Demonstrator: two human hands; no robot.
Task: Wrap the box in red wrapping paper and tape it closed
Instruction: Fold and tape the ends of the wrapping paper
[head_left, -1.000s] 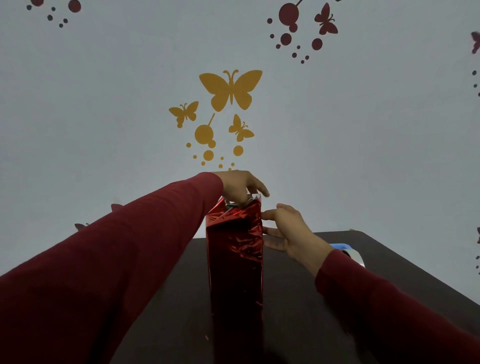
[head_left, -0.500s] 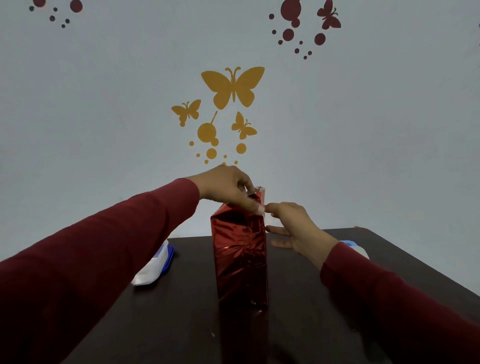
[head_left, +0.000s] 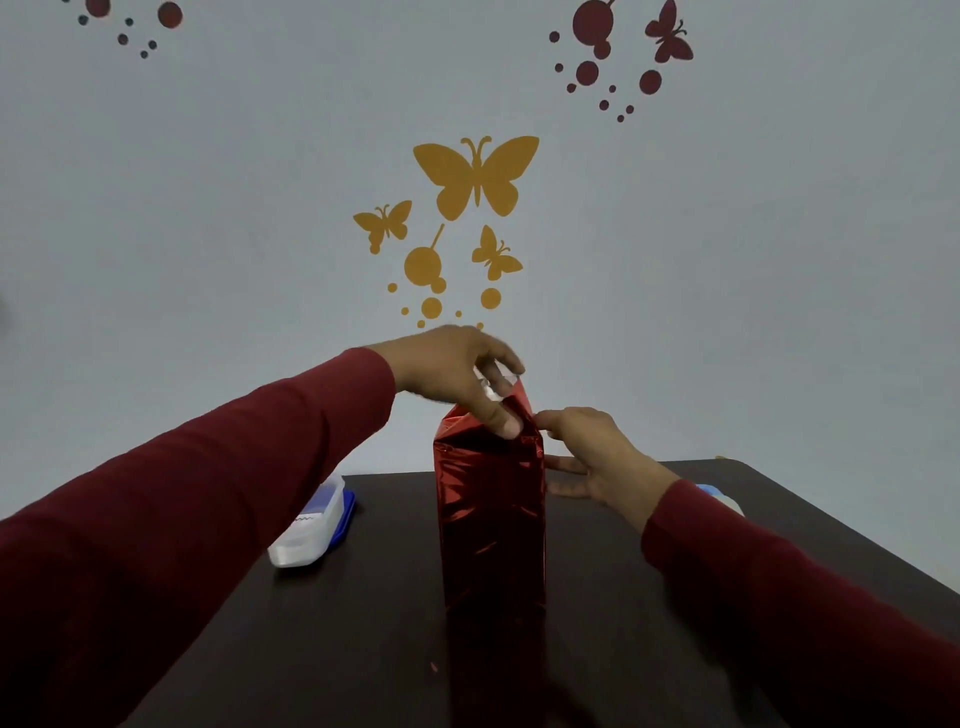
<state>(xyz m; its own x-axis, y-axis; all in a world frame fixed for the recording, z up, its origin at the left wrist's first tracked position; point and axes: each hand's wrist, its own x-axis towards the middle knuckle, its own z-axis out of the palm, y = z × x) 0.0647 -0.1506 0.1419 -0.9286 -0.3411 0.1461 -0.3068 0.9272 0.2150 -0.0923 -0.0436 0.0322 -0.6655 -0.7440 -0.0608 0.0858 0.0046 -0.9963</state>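
A tall box wrapped in shiny red paper (head_left: 491, 519) stands upright in the middle of the dark table (head_left: 363, 623). My left hand (head_left: 457, 374) reaches over its top and pinches the folded paper flap between thumb and fingers; a bit of clear tape seems to be at the fingertips. My right hand (head_left: 597, 457) is at the box's right side, with its fingertips touching the paper near the top right corner and its other fingers spread out. The box itself is hidden under the paper.
A white and blue plastic container (head_left: 314, 525) lies on the table left of the box. A white and blue object (head_left: 719, 499) peeks out behind my right forearm. A grey wall with butterfly stickers rises behind the table's far edge.
The view has pulled back, so the box looks farther off and the container at the left has come into view. My left hand has shifted from the top's far side to pinching the front flap.
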